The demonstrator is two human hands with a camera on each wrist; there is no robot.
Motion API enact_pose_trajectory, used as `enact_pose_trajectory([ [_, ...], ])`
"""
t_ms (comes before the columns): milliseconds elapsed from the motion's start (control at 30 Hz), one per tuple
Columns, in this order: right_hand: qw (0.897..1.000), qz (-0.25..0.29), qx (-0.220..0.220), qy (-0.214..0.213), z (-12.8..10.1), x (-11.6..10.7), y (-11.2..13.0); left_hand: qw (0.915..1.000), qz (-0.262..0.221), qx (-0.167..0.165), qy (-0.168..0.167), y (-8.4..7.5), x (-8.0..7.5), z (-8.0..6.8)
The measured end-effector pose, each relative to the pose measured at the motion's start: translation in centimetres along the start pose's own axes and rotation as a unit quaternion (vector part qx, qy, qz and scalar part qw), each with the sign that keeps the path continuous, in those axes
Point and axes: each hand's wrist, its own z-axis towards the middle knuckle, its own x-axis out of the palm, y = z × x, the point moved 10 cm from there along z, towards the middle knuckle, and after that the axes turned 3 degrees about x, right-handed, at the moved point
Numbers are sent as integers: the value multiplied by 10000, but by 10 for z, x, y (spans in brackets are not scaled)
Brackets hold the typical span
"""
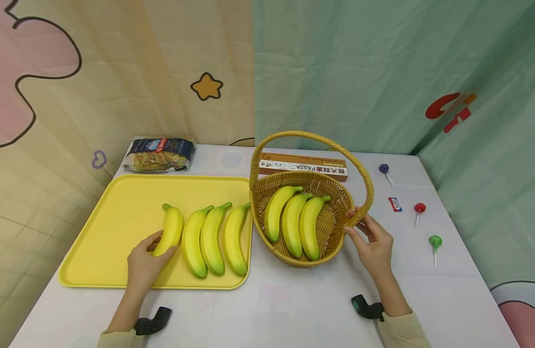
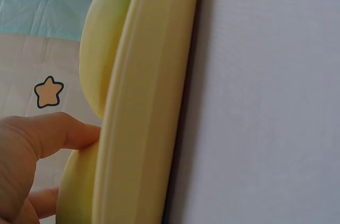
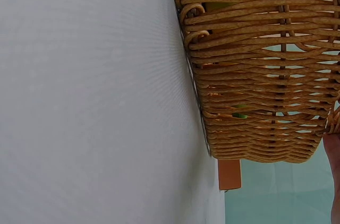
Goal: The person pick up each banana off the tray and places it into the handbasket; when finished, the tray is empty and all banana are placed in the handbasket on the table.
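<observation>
- The left hand curls its fingers round the lower end of the leftmost banana, which lies on the yellow tray. In the left wrist view a thumb presses against that fruit just behind the tray's raised rim.
- Just to the right of that grip lie three more bananas, side by side and touching one another, stems pointing away from the person.
- The right hand holds the wicker basket where the handle meets the rim, fingers wrapped lightly round the weave; how tight the hold is I cannot tell.
- Just left of that hold, three bananas rest inside the basket.
- I judge the held banana light, smooth and a little slippery, stiff enough to lift by one end though a grasp nearer its middle would balance better; the skin would bruise under a hard squeeze.
- The basket looks light and springy, and steadies best at the handle's foot.
- Beyond the basket sits a pasta box; beyond the tray, a pasta bag.
- Right of the right hand lie three lollipops, well apart.
</observation>
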Motion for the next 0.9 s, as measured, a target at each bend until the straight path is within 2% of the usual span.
enact_pose_trajectory([
  [200, 10000, -41, -3, 9, 2, 2, 13, 9999, -70, -11, -158, -4, -4, -3],
  [333, 10000, -58, -34, 23, 5, 4, 26, 9986, -146, 350, -358, -24, -6, -8],
  [467, 10000, -75, -34, 22, 3, 3, 15, 9900, -368, 1171, -702, -61, -7, -21],
  [567, 10000, -79, -18, 8, 1, 2, 5, 9803, -582, 1750, -711, -93, 1, -34],
  [667, 10000, -30, -7, -22, 0, 0, 1, 9692, -694, 2313, -485, -129, 17, -45],
  [767, 10000, 12, 5, -40, 0, -1, 1, 9544, -789, 2876, -152, -166, 40, -57],
  [900, 10000, 32, 8, -33, 1, 0, 2, 9357, -932, 3384, 340, -209, 75, -71],
])
